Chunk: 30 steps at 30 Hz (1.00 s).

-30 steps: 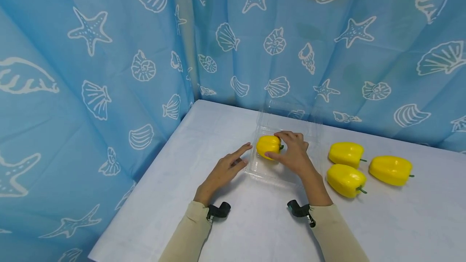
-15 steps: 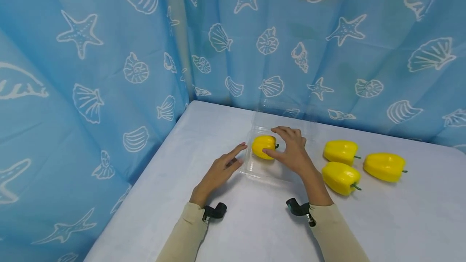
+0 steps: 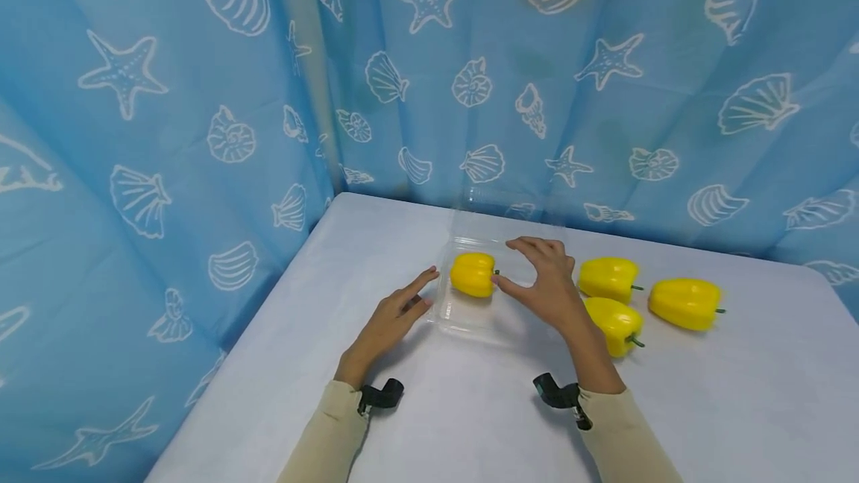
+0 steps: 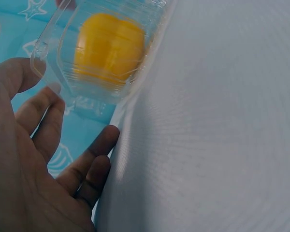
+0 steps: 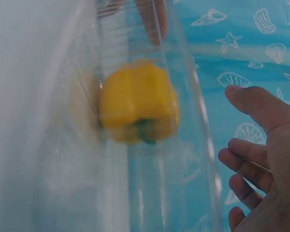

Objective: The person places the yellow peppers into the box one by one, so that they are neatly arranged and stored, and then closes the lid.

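Note:
A yellow bell pepper (image 3: 473, 275) with a green stem lies on its side in the left part of a clear plastic clamshell box (image 3: 463, 331). My right hand (image 3: 552, 289) hovers over the box to the right of this pepper, thumb and fingers spread with nothing between them. In the right wrist view a gap shows between the thumb (image 5: 261, 105) and the pepper (image 5: 139, 102). At the box's left rim, my left hand (image 3: 389, 325) reaches in with thumb and forefinger apart. The left wrist view has those fingertips (image 4: 35, 69) right at the clear rim (image 4: 44, 50).
Three more yellow bell peppers (image 3: 684, 304) lie on the white-covered table (image 3: 470, 423) to the right of my right forearm. The box's clear lid (image 3: 506, 207) stands raised at the back. A blue shell-print curtain (image 3: 429, 95) hangs behind and at left.
My right hand has let go of the bell pepper and drawn back to the right, leaving the pepper in the box. My left hand stays at the rim. The whole head view has shifted slightly.

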Each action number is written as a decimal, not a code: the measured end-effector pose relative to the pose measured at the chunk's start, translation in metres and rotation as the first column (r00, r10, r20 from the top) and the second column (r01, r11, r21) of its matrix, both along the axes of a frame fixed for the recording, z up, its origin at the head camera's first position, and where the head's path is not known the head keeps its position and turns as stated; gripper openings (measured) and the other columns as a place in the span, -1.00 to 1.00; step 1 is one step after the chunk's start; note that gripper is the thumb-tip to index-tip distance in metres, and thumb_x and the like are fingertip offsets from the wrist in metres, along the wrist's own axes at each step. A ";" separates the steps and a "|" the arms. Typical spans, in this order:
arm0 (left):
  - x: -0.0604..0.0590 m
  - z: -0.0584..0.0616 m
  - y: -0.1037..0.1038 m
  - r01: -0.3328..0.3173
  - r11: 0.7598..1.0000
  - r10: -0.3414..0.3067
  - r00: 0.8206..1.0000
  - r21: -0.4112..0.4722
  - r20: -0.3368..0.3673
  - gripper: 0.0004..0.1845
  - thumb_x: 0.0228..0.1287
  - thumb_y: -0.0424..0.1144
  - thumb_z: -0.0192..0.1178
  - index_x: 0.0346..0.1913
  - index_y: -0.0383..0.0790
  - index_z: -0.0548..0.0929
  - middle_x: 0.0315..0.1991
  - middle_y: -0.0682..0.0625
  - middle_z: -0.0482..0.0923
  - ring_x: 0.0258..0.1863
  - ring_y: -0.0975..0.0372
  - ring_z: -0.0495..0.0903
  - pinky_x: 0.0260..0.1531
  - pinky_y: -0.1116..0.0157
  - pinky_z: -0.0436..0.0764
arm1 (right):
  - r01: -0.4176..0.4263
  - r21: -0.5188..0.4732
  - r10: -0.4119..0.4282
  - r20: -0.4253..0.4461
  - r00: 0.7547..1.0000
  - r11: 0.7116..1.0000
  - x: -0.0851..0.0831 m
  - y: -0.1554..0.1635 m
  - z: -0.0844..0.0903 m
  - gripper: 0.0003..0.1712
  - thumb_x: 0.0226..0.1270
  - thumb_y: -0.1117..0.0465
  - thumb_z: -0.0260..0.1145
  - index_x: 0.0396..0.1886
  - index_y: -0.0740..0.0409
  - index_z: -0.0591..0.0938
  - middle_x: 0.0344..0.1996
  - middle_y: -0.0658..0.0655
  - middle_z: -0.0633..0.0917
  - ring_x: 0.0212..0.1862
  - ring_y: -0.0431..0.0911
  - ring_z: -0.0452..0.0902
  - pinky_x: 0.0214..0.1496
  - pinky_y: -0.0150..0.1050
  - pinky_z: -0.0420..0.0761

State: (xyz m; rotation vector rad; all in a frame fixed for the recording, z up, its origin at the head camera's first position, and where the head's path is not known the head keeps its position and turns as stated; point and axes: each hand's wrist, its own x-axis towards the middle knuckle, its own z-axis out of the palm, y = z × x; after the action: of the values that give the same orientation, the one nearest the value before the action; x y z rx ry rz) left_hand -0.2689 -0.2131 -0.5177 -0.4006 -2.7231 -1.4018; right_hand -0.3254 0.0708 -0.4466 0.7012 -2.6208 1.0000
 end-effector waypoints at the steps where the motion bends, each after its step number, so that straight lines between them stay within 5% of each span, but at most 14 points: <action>1: 0.000 0.000 0.000 -0.001 1.000 0.001 1.000 0.001 0.001 -0.46 0.57 -0.02 0.02 0.53 0.27 0.27 0.49 0.35 0.18 -0.05 0.20 0.52 0.03 0.10 0.51 | 0.008 0.000 -0.008 0.003 1.000 1.000 0.001 0.003 0.000 -0.31 0.18 0.00 0.54 0.28 0.09 0.57 0.29 0.18 0.50 0.30 0.16 0.18 0.16 0.25 0.13; 21: 0.003 -0.003 0.001 -0.013 1.000 0.013 1.000 0.011 -0.004 -0.45 0.56 0.03 0.03 0.53 0.26 0.27 0.50 0.32 0.16 0.11 0.15 0.50 0.18 0.00 0.44 | 0.128 0.058 -0.126 -0.041 0.991 0.990 0.017 0.068 -0.004 -0.33 0.20 0.00 0.52 0.26 0.14 0.57 0.26 0.24 0.51 0.28 0.21 0.19 0.17 0.38 0.09; 30: 0.002 -0.002 0.004 -0.015 1.000 0.015 1.000 -0.004 0.000 -0.45 0.55 0.08 0.01 0.53 0.32 0.25 0.50 0.32 0.17 0.03 0.16 0.51 0.11 0.00 0.47 | 0.147 0.078 -0.145 -0.028 0.989 0.986 0.022 0.087 -0.005 -0.33 0.21 -0.03 0.50 0.24 0.18 0.58 0.25 0.28 0.51 0.31 0.25 0.17 0.10 0.31 0.13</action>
State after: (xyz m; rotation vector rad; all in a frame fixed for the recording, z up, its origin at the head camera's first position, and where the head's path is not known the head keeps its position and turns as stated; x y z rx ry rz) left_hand -0.2672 -0.2089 -0.5199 -0.3793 -2.7235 -1.3920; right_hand -0.3031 0.1577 -0.4515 0.5247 -2.6611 0.8447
